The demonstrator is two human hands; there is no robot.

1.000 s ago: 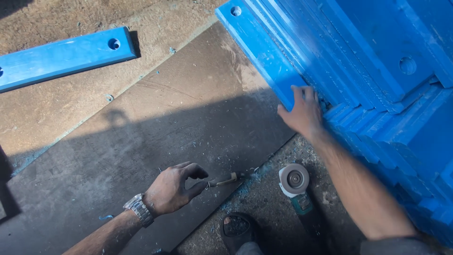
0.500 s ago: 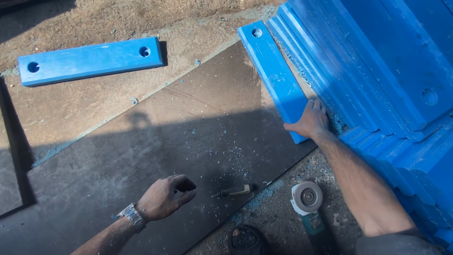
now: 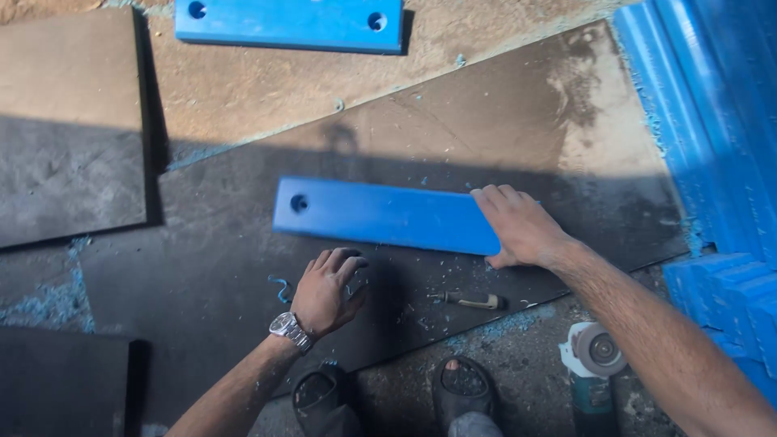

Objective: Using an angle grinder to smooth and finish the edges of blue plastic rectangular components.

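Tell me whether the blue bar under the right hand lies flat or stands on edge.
Flat. The blue bar shows its broad face and hole upward on the dark board, the right hand resting on its end.

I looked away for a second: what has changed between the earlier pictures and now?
The right hand has pulled one blue bar off the blue stack and laid it flat on the dark board, palm resting on its near end. The left hand has let go of the small hand tool and rests open on the board. The tool, the angle grinder and the other blue bar lie as before.
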